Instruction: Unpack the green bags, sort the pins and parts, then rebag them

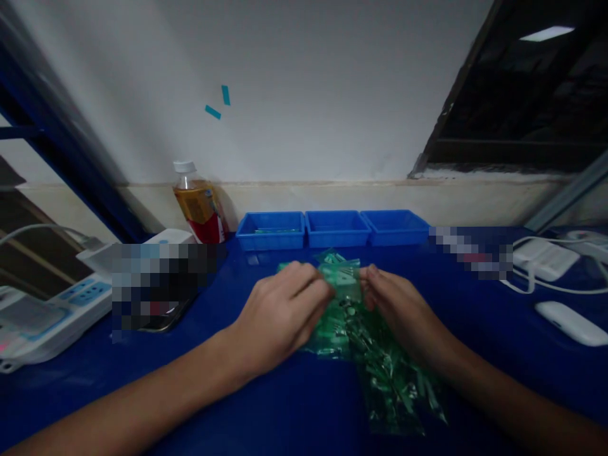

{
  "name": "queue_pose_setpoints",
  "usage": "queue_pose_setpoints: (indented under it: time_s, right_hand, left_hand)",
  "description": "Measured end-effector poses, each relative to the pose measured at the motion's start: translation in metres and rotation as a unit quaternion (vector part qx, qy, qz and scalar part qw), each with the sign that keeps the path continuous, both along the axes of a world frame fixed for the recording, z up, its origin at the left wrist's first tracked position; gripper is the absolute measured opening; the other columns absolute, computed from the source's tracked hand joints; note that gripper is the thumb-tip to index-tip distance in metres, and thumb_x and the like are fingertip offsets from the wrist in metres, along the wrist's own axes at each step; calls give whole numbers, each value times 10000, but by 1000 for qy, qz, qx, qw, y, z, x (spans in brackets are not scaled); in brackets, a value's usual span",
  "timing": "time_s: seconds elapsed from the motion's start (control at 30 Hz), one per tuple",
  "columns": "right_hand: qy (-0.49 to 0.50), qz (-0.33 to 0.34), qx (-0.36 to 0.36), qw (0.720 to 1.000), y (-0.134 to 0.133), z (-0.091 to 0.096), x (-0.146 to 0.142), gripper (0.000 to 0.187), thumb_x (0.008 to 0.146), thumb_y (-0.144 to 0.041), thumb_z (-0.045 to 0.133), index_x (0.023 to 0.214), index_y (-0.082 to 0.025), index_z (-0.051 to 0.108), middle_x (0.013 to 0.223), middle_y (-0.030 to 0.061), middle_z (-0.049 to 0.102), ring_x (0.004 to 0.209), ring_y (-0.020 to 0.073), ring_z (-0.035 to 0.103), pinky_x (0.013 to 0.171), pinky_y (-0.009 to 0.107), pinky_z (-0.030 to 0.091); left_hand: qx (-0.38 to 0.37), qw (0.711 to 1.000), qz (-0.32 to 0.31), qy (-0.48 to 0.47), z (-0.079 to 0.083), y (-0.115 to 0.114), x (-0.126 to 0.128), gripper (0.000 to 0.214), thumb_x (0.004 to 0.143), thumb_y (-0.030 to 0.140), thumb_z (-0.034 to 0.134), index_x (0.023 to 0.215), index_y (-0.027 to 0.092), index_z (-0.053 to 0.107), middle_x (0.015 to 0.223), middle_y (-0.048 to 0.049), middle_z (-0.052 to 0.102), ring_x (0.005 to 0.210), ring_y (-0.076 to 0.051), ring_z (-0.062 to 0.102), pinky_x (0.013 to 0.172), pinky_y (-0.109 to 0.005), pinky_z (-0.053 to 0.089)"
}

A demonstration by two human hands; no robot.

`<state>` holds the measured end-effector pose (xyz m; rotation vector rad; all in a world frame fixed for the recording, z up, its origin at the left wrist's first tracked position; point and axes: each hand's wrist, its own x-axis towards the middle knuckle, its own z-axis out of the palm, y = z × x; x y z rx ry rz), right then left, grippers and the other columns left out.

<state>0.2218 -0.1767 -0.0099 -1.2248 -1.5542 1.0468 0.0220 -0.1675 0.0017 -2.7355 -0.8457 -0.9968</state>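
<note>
Clear plastic bags of small green pieces lie at the middle of the blue table (304, 405). The nearer plastic bag (389, 380) stretches toward me, and another plastic bag (330, 332) lies partly under my left hand (287, 310). The fingers of that hand are curled and closed on the bag plastic near its upper part. On the other side, my right hand (403, 310) pinches the bag's right edge between thumb and fingers. What the green pieces are is too blurred to tell. My palms and some fingertips are hidden.
Three blue trays stand along the wall: a left tray (270, 240) with thin pieces in it, a middle tray (338, 239) and a right tray (399, 235). A drink bottle (202, 206), phone (164, 320) and power strip (61, 329) are left. A white case (572, 323) and cables lie right.
</note>
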Motion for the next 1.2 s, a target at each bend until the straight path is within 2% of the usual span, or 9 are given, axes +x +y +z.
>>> queue_pose_setpoints:
  time_s: [0.1, 0.2, 0.47, 0.6, 0.7, 0.8, 0.93, 1.07, 1.2]
  right_hand:
    - [58, -6, -42, 997, -1, -1, -1, 312, 831, -466, 533, 802, -167, 618, 630, -15, 538, 553, 108, 464, 505, 237, 367]
    - [-6, -29, 46, 998, -7, 1, -2, 222, 830, -367, 561, 880, -168, 648, 669, -6, 569, 565, 109, 495, 503, 234, 389]
    - [-244, 1, 412, 878, -16, -10, -1, 268, 852, -142, 523, 1058, -256, 650, 1022, 69, 582, 887, 157, 565, 698, 298, 497]
    - [-216, -11, 310, 926, -19, -5, -4, 256, 826, -235, 571, 1074, -236, 633, 1093, 86, 556, 1008, 205, 541, 822, 378, 485]
    - [-91, 12, 132, 987, -20, 6, -7, 243, 867, -380, 504, 872, -186, 652, 821, 44, 601, 771, 165, 585, 668, 299, 503]
    - [9, 29, -9, 999, -19, 11, -8, 349, 874, -460, 463, 764, -172, 625, 630, 4, 567, 585, 133, 546, 492, 236, 449]
    - [-80, -31, 94, 992, -18, 5, -7, 228, 859, -353, 524, 749, -187, 636, 564, -22, 529, 499, 103, 502, 431, 202, 408]
    - [-212, -19, 340, 916, -17, -3, -3, 257, 857, -142, 504, 1051, -243, 640, 831, 33, 626, 735, 135, 619, 624, 235, 519]
    - [-288, -6, 419, 861, -16, -10, 0, 452, 831, -37, 474, 1218, -259, 548, 1064, 81, 576, 906, 154, 617, 673, 235, 549]
  left_hand:
    - [21, 998, -45, 47, -13, -9, 3, 167, 900, 142, 445, 903, 163, 611, 837, -53, 614, 713, -157, 505, 599, -264, 400]
    - [-145, 989, -19, -26, -17, -6, 6, 134, 888, 252, 512, 904, 178, 623, 846, -43, 625, 778, -166, 539, 681, -280, 431]
    - [-530, 795, 44, -291, -2, 4, 10, 335, 854, 463, 501, 727, 159, 563, 607, 22, 517, 520, -90, 449, 469, -204, 336]
    - [-407, 867, 35, -284, -7, 2, 5, 157, 852, 325, 551, 823, 171, 565, 664, 19, 549, 573, -97, 497, 510, -205, 387]
    - [-195, 966, -17, -172, -11, -3, -1, 92, 875, 192, 526, 927, 176, 600, 846, -37, 625, 770, -139, 571, 673, -257, 457]
    - [-47, 994, -82, -57, -13, -8, -3, 175, 860, 117, 524, 1004, 177, 604, 917, -64, 643, 826, -169, 570, 715, -305, 463]
    - [-106, 990, -73, -64, -11, -7, 1, 171, 854, 194, 556, 1020, 195, 602, 959, -70, 634, 873, -187, 561, 753, -330, 462]
    - [-385, 900, -8, -203, -5, -3, 7, 286, 882, 426, 472, 771, 181, 568, 727, -20, 562, 683, -137, 529, 599, -250, 434]
    - [-565, 783, 1, -258, 1, 6, 5, 393, 829, 514, 473, 624, 180, 449, 547, 43, 391, 485, -84, 370, 449, -202, 310]
